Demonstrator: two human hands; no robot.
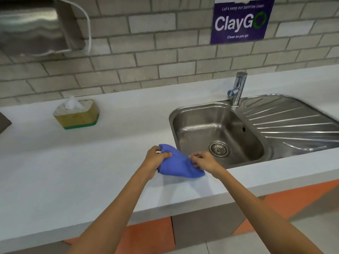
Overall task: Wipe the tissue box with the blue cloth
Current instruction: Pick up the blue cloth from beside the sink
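Now both hands, left [155, 156] & right [202, 160], bunch blue cloth [178, 165], fingers pinching it; next carry to tissue box [77, 114] at 10 o'clock

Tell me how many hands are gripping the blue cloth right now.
2. The left hand pinches the blue cloth at its left end, the right hand at its right end, beside the sink.

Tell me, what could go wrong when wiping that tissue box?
The tissue box looks light and sits alone on the counter, so a hard wipe may push it along. A tissue sticks out on top, and the blue cloth might snag it. The left hand and right hand bunch the cloth near the sink, where it could drop.
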